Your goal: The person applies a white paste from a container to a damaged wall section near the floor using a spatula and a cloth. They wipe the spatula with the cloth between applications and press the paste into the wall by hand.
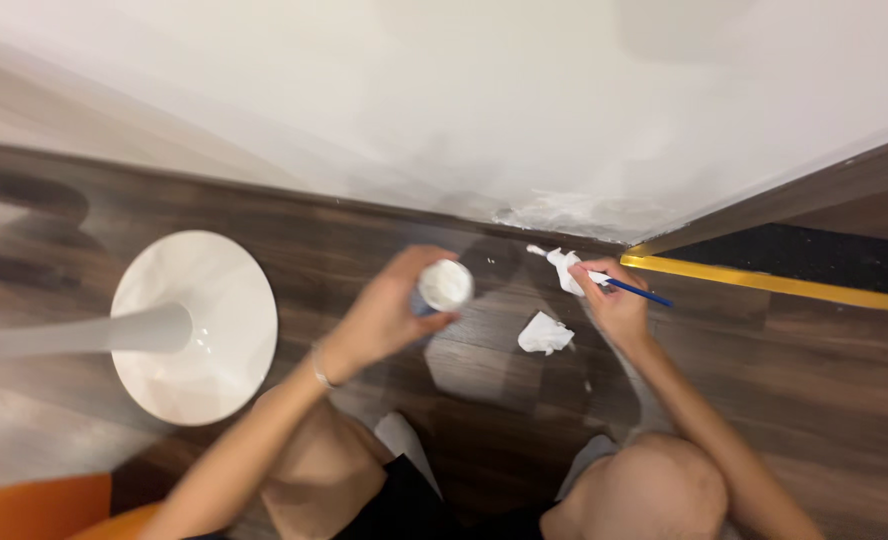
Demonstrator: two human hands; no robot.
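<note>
Crouched over the dark wood-plank floor [764, 380] near the white wall's foot, the left hand [384, 315] grips a small, light white-filled tub [445, 285] by its sides while the right hand [616, 305] pinches a thin blue-handled brush [639, 292] and soft crumpled white tissue [564, 268].

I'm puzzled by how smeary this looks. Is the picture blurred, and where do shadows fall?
Head view: motion blur softens everything, most at the right hand and its brush; the left hand with the white jar is also soft. Hand shadows darken the wood floor; the table base shows faint glare.
</note>
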